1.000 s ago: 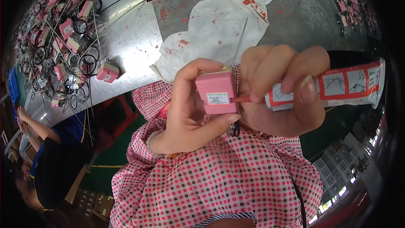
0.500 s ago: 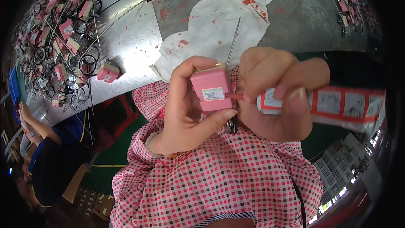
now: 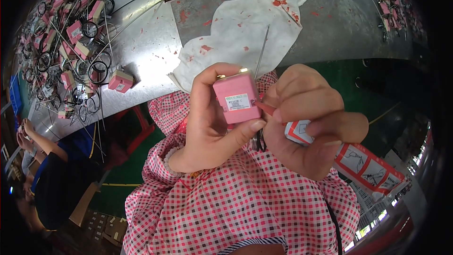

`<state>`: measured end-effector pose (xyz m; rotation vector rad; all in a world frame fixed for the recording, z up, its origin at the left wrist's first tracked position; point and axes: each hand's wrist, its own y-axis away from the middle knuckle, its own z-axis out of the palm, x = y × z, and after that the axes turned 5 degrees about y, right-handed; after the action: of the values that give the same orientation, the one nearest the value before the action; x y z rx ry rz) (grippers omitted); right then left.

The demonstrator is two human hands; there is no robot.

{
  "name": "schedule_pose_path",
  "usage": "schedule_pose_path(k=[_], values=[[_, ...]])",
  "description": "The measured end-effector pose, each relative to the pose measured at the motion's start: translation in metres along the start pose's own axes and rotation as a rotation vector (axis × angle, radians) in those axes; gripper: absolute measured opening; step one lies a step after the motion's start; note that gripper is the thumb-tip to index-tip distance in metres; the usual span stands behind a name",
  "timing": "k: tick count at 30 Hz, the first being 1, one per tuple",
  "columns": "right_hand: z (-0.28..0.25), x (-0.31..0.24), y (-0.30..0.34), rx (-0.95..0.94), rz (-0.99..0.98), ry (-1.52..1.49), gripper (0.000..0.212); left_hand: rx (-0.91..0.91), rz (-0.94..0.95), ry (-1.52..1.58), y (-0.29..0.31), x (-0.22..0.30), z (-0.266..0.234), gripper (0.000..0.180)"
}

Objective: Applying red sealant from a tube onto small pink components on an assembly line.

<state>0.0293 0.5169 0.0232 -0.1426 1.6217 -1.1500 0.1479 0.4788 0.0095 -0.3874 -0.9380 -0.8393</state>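
Observation:
My left hand [image 3: 207, 123] grips a small pink box-shaped device [image 3: 234, 85] with a white printed label, thumb below and fingers around its far side. A thin metal rod [image 3: 262, 52] rises behind the box, and dark coiled wire [image 3: 258, 140] hangs beneath it. In my right hand [image 3: 311, 118] is a red and white squeeze tube [image 3: 365, 166], pinched near its neck and slanting down to the right. Its red nozzle [image 3: 265, 107] points left and meets the box's right edge by a small notch; whether it presses in cannot be made out.
A heap of similar pink and cream boxes [image 3: 74, 32] with coiled wires covers the metal table at left, one box [image 3: 121, 81] nearest me. A red-stained white cloth [image 3: 240, 23] lies ahead. More boxes [image 3: 386, 9] lie far right. Another person [image 3: 61, 174] works at left.
My right hand has shifted lower, and the tube's tail has swung downward, so the nozzle now slants up toward the box's edge. The box has tilted slightly in my left hand.

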Motion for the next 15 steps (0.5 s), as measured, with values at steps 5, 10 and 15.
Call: schedule_pose_path(k=[5,10,15], values=[[0.006,0.002,0.005,0.111,-0.085,-0.04,0.024,0.021,-0.025,0.063,0.0,-0.001,0.002,0.069],[0.01,0.003,0.005,0.229,-0.13,-0.108,0.025,0.015,-0.039,0.034,0.0,-0.001,0.001,0.071],[0.014,0.005,0.003,0.304,-0.155,-0.114,0.027,0.091,-0.112,0.072,-0.001,0.002,0.005,0.076]])
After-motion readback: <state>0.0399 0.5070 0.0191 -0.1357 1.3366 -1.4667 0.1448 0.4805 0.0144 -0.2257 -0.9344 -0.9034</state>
